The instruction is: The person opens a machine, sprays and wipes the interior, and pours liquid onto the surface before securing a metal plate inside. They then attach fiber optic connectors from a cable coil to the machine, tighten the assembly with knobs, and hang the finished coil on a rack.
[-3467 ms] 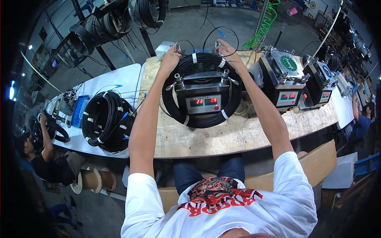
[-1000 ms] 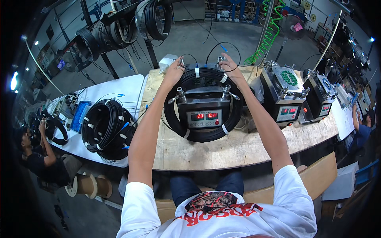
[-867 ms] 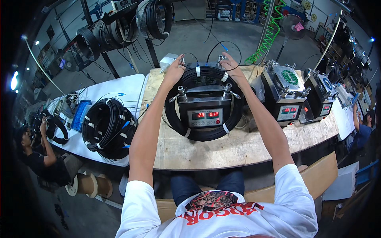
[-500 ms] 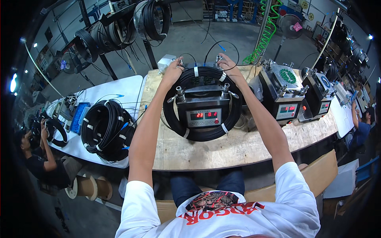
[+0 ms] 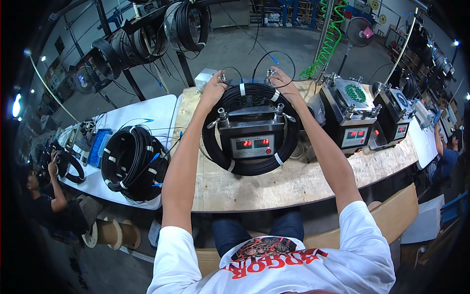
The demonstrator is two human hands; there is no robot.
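A coil of black cable (image 5: 214, 147) with white ties lies looped around a metal box machine (image 5: 226, 133) with a red digital display (image 5: 252, 143). At the far left corner of the machine, my left hand (image 5: 214, 88) has its fingers closed around a metal clamp knob (image 5: 222, 77). My right hand (image 5: 285, 84) grips the matching knob (image 5: 270, 73) at the far right corner. Two near knobs, the left one (image 5: 223, 115) and the right one (image 5: 279, 110), stand untouched. Thin black leads with blue connectors (image 5: 274, 60) rise behind the coil.
Two similar machines, one (image 5: 347, 120) nearer and one (image 5: 396, 112) beyond, stand to the right on the wooden table (image 5: 245, 193). More coiled cable (image 5: 129, 161) lies on the white table at left. A person (image 5: 49, 196) sits far left, another (image 5: 445, 152) far right.
Both hands keep their places on the far knobs. The lit digits on the front machine's display and on the neighbouring machines' displays have changed.
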